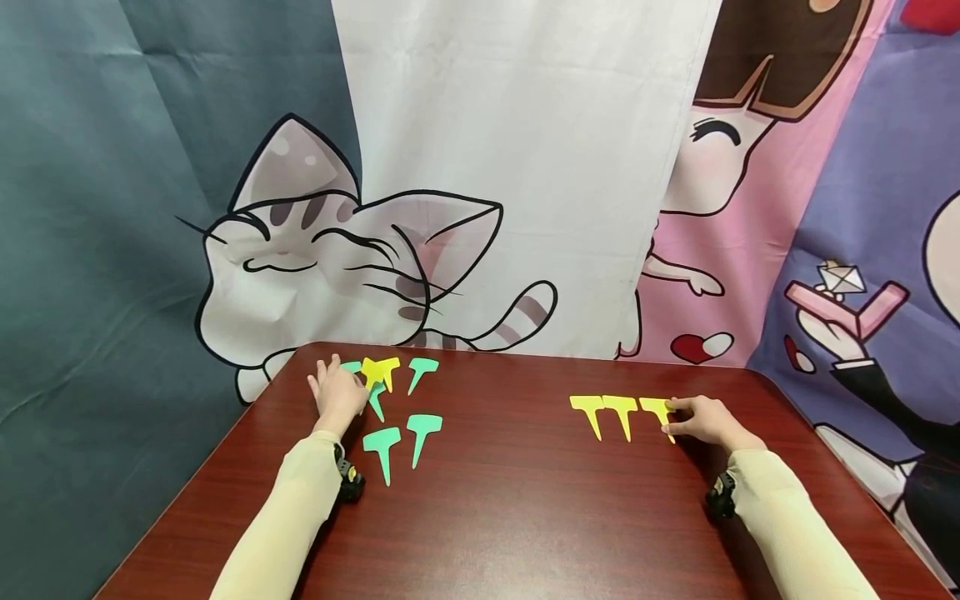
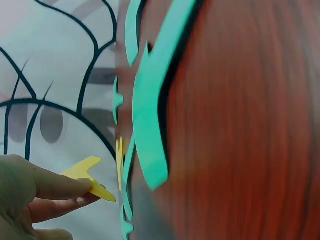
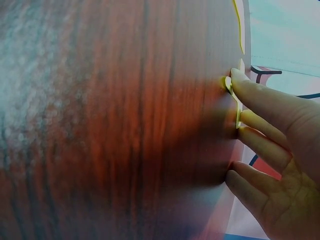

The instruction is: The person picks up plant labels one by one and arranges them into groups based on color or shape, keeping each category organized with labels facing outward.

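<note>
My left hand pinches a yellow T-shaped plant label between thumb and fingers, raised over the far left of the table. Another yellow label lies just beyond it. Around that hand are several green T-shaped plant labels, one partly hidden behind the fingers. On the right side, three yellow labels stand in a row, stems toward me. My right hand holds the rightmost yellow label at the table surface, thumb and fingertips at its edges. The middle label and left label almost touch.
A dark red wooden table carries everything. Behind its far edge hangs a cloth backdrop printed with a cartoon cat and figures. Each wrist wears a small black camera, the left camera and the right camera.
</note>
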A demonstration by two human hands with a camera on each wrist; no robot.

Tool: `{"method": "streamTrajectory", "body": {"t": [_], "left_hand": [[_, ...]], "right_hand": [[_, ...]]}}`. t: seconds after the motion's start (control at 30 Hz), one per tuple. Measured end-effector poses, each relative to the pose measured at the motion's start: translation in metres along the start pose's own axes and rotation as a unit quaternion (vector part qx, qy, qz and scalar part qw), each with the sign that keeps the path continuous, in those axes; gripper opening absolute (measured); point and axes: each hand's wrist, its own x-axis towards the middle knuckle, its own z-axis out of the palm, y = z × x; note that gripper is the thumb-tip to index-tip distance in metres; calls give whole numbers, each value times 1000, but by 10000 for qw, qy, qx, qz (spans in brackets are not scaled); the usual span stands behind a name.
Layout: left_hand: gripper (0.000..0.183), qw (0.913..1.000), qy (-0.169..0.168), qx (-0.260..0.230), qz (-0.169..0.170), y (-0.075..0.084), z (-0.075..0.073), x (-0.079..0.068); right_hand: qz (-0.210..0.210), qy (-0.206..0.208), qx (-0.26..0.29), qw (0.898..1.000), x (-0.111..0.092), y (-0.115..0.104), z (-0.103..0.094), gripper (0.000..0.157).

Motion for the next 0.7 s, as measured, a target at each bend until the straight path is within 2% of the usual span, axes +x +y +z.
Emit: {"method": "streamTrajectory", "body": {"t": [0.5,0.7], "left_hand": [[32,9999,-19,17,152,44,23,-5],[32,9995,-39,-208,217,59,29,-10]], "right_hand": [[19,-36,49,10000,-1,-2,-1,69],[59,-72,48,9999,-2,-3,-3,70]]}}
